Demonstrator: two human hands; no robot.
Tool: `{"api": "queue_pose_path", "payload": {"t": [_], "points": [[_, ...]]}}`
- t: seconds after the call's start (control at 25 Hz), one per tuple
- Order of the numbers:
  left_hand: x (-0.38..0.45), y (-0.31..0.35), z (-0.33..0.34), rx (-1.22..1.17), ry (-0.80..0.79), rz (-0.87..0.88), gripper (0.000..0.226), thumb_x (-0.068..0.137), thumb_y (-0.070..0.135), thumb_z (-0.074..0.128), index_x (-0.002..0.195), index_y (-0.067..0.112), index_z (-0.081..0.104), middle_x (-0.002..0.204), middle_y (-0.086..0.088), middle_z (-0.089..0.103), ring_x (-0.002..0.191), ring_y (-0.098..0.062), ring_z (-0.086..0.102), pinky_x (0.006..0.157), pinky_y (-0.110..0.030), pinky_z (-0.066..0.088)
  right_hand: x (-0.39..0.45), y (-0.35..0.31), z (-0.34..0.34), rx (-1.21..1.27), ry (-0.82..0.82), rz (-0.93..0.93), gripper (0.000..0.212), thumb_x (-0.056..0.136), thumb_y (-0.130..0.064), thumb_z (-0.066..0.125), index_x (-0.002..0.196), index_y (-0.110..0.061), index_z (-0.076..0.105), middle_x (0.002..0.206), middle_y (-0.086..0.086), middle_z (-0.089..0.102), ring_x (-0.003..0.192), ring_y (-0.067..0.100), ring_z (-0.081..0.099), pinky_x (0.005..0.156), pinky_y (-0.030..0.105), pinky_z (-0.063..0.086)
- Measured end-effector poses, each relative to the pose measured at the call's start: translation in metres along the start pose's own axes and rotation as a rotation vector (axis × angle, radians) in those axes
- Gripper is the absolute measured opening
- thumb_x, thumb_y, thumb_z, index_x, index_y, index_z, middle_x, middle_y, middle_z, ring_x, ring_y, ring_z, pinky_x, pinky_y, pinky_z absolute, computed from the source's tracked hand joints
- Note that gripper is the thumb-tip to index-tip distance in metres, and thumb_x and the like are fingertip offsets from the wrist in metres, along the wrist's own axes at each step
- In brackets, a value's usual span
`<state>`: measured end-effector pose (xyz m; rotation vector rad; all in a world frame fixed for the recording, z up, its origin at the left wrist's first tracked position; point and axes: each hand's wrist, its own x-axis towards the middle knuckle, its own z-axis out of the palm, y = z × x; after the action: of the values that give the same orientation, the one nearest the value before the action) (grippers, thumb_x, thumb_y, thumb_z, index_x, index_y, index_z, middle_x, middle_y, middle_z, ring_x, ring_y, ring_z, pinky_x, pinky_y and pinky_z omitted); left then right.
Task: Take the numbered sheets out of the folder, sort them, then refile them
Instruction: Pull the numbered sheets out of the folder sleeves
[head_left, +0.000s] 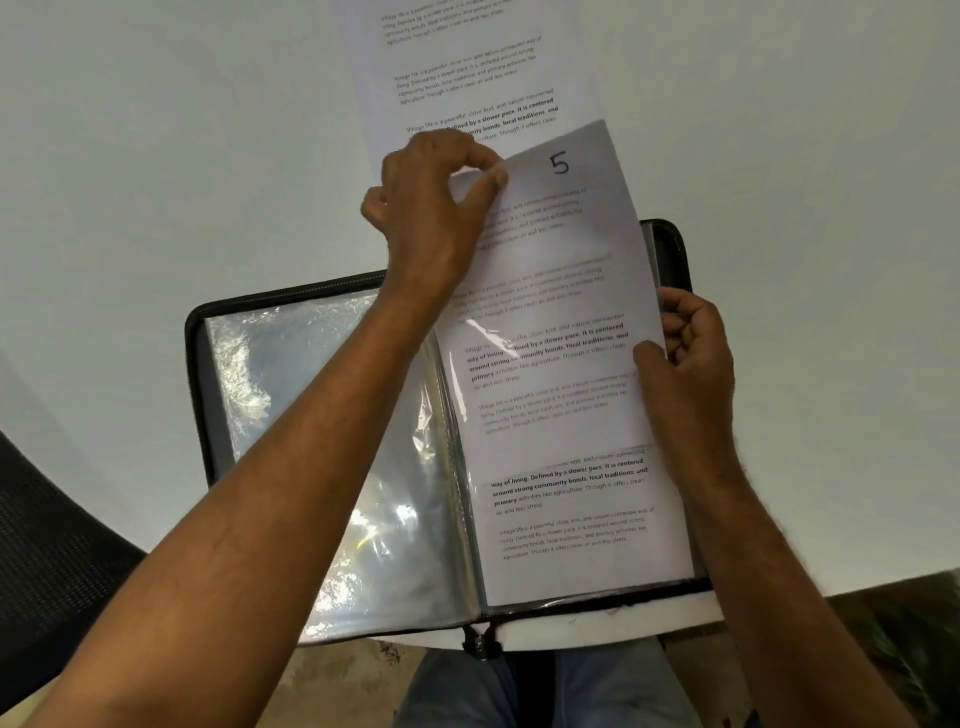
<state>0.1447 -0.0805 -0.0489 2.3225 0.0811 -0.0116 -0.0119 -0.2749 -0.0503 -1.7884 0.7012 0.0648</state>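
White tabletop fills the view, and the open folder (197, 332) lies on its near edge, just above my lap. Nearest the folder's right side, my right hand (685, 364) pinches the outer edge of the clear sleeve (582, 519); I should keep it pressed flat. Past the folder's top rim, my left hand (436, 208) pinches the top corner of the sheet marked 5 (561, 249), half out of the sleeve. Best to draw it straight along the sleeve, no twisting. Beyond the folder lies another printed sheet (467, 62).
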Motion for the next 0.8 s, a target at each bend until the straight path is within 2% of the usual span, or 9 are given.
{"api": "queue_pose_path", "payload": {"t": [0.12,0.24,0.4,0.48,0.52,0.6,0.68,0.76,0.8], "points": [[0.01,0.003,-0.005,-0.177,0.032,-0.133,0.003,0.085,0.049,0.072,0.084,0.048,0.07,0.112,0.024,0.068,0.114,0.001,0.057,0.101,-0.033,0.027,0.0,0.005,0.0,-0.014,-0.024,0.019,0.04,0.096,-0.002,0.059,0.132,-0.018,0.052,0.116,-0.015,0.065,0.092,-0.011,0.065,0.067,0.009,0.053],[0.015,0.002,-0.014,-0.258,0.014,-0.165,0.003,0.076,0.058,0.074,0.078,0.058,0.071,0.103,0.025,0.072,0.098,0.0,0.063,0.105,-0.054,0.041,0.0,0.009,0.0,-0.031,-0.026,0.027,0.035,0.098,-0.003,0.058,0.129,-0.019,0.054,0.116,-0.014,0.064,0.094,-0.012,0.064,0.07,0.006,0.051],[0.013,-0.006,-0.026,-0.111,-0.034,-0.167,0.017,0.077,0.06,0.077,0.085,0.046,0.071,0.093,0.029,0.069,0.09,0.011,0.058,0.102,-0.043,0.032,0.002,0.014,0.001,-0.067,0.003,0.026,0.035,0.097,0.0,0.056,0.125,-0.021,0.055,0.119,-0.008,0.065,0.105,-0.002,0.062,0.076,0.003,0.049],[0.01,-0.02,-0.035,-0.182,-0.058,-0.202,0.027,0.073,0.061,0.08,0.092,0.043,0.072,0.098,0.023,0.071,0.097,0.004,0.064,0.103,-0.046,0.042,0.002,0.016,0.001,-0.065,0.011,0.029,0.035,0.097,0.001,0.056,0.125,-0.02,0.056,0.12,-0.008,0.065,0.107,-0.002,0.062,0.079,0.003,0.049],[0.006,-0.026,-0.039,-0.266,-0.06,-0.235,0.031,0.073,0.055,0.083,0.097,0.039,0.072,0.099,0.018,0.072,0.097,-0.003,0.067,0.099,-0.048,0.051,0.002,0.016,0.001,-0.062,0.015,0.032,0.035,0.097,0.001,0.056,0.125,-0.02,0.056,0.12,-0.008,0.065,0.106,-0.004,0.061,0.079,0.003,0.049],[-0.01,-0.038,-0.04,-0.42,-0.074,-0.332,0.031,0.081,0.031,0.085,0.106,0.022,0.07,0.09,0.01,0.071,0.088,-0.008,0.07,0.088,-0.04,0.061,0.002,0.017,0.001,-0.054,0.02,0.036,0.035,0.097,0.001,0.055,0.125,-0.021,0.056,0.119,-0.008,0.065,0.104,-0.005,0.061,0.078,0.003,0.049],[-0.031,-0.047,-0.036,-0.418,-0.12,-0.378,0.02,0.085,0.019,0.081,0.101,0.014,0.069,0.091,0.002,0.075,0.091,-0.015,0.074,0.092,-0.041,0.061,0.001,0.018,0.001,-0.046,0.024,0.037,0.036,0.097,0.001,0.056,0.126,-0.02,0.056,0.119,-0.008,0.065,0.103,-0.006,0.061,0.078,0.002,0.048],[-0.047,-0.057,-0.028,-0.245,-0.147,-0.336,0.009,0.087,0.03,0.077,0.092,0.036,0.073,0.096,0.01,0.077,0.097,-0.015,0.073,0.1,-0.048,0.055,0.001,0.018,0.001,-0.044,0.021,0.036,0.036,0.097,0.001,0.056,0.127,-0.018,0.056,0.119,-0.008,0.065,0.104,-0.005,0.061,0.079,0.004,0.049],[-0.051,-0.058,-0.026,-0.148,-0.146,-0.317,0.012,0.087,0.037,0.073,0.086,0.049,0.071,0.091,0.018,0.075,0.096,-0.011,0.072,0.102,-0.05,0.052,0.001,0.019,0.0,-0.04,0.021,0.037,0.036,0.097,0.0,0.056,0.127,-0.017,0.057,0.119,-0.008,0.066,0.103,-0.005,0.062,0.079,0.005,0.05]]}}
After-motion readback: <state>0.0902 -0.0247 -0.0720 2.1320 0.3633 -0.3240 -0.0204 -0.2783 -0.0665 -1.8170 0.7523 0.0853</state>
